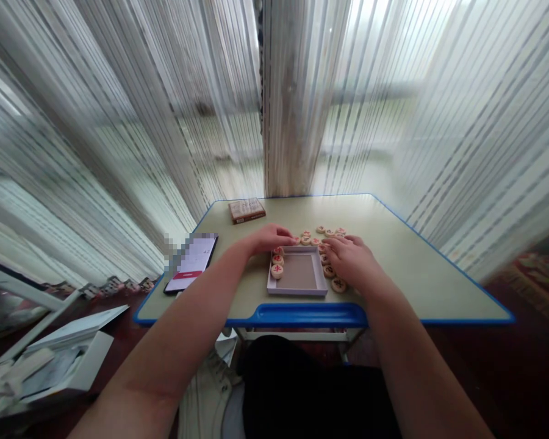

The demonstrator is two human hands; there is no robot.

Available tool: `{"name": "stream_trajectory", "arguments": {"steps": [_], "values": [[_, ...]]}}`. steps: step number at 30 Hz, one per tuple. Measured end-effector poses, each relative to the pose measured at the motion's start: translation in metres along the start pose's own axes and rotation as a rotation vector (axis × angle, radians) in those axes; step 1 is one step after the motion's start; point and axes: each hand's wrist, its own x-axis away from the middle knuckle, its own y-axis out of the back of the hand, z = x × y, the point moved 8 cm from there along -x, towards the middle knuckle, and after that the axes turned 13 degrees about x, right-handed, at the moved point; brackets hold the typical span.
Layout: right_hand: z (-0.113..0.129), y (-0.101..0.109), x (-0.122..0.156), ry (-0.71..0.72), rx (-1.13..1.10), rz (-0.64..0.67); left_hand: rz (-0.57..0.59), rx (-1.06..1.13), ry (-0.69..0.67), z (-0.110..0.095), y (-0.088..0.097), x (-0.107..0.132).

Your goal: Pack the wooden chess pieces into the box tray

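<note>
A shallow pale tray [297, 289] lies on a small table near its front edge. Three round wooden chess pieces [277, 261] stand in a column along the tray's left inner wall. My left hand [269, 236] hovers over the tray's far left corner, fingers curled toward the top piece; what they pinch is hidden. My right hand [351, 261] rests palm down on the table at the tray's right side, fingers stretched over loose pieces [338, 284]. Several more loose pieces [330, 231] lie just beyond the tray.
The table [421, 268] has a blue rim. A phone [193, 261] lies at its left edge and a brown box [247, 210] at the far left. Striped curtains hang behind. White boxes and papers [64, 360] lie on the floor at left.
</note>
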Motion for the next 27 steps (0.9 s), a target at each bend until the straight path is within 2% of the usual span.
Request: {"name": "stream_trajectory", "arguments": {"steps": [14, 19, 27], "values": [[0.014, 0.002, 0.002, 0.134, 0.017, 0.078, -0.03, -0.078, 0.014, 0.0, 0.004, 0.003], [0.018, 0.004, 0.003, 0.2, 0.068, 0.044, -0.024, -0.081, 0.008, -0.002, 0.002, 0.002], [0.007, -0.001, -0.002, 0.061, -0.01, 0.0, 0.012, -0.013, 0.006, 0.0, -0.001, 0.0]]}}
